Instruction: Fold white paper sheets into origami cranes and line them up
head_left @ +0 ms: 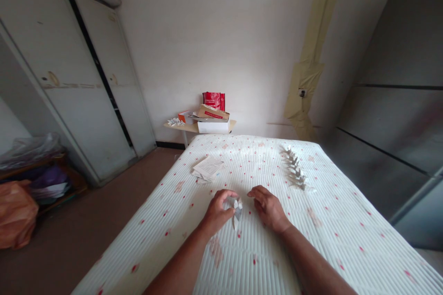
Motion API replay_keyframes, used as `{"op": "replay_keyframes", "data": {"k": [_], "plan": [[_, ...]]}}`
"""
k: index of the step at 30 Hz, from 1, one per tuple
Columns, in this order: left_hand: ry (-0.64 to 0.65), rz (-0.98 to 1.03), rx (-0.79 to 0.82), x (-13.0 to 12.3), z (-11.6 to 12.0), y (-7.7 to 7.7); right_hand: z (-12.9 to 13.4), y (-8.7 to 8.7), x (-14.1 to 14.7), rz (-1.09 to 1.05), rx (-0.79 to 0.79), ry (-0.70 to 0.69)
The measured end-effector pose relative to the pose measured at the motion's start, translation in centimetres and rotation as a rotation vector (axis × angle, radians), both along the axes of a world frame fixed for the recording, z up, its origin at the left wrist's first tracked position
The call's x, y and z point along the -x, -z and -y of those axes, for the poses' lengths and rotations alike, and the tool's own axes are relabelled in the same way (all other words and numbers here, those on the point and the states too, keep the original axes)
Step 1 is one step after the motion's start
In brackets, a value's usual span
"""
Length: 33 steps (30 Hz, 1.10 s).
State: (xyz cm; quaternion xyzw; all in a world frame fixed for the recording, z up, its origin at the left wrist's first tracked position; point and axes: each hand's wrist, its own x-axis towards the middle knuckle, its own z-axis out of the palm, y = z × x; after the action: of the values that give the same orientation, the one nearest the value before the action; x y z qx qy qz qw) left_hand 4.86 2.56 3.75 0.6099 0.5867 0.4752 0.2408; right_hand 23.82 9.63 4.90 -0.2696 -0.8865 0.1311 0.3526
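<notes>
Between the thumb and fingers of my left hand (220,209) is a small folded paper piece (237,214), upright with a pointed lower end, over the bed. A short distance to its right is my right hand (268,207), its fingers curled loosely and apart from the paper, with nothing visible in them. Beyond my left hand lies a small stack of printed paper sheets (208,168). A row of several folded paper pieces (294,168) stands on the right side of the bed.
The bed has a white ribbed cover (256,262) with red spots. Behind it, a small table (190,127) carries a white box (212,126), a red bag (213,100) and more folded paper (176,121). A cabinet (86,101) stands at the left.
</notes>
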Motion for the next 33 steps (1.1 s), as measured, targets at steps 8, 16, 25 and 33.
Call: {"op": "replay_keyframes", "data": {"k": [8,16,25,33], "plan": [[-0.084,-0.148,-0.028,-0.1,0.2,0.3,1.1,-0.4,1.7,-0.078,0.31,-0.055],[-0.096,-0.219,-0.056,-0.2,-0.2,0.2,1.9,-0.8,2.3,0.094,0.311,0.037],[-0.137,-0.224,-0.046,-0.4,-0.9,0.5,2.2,-0.3,2.6,0.129,0.317,0.039],[-0.17,-0.211,-0.008,-0.2,-1.2,0.1,1.9,-0.2,1.8,-0.034,0.403,-0.026]]}}
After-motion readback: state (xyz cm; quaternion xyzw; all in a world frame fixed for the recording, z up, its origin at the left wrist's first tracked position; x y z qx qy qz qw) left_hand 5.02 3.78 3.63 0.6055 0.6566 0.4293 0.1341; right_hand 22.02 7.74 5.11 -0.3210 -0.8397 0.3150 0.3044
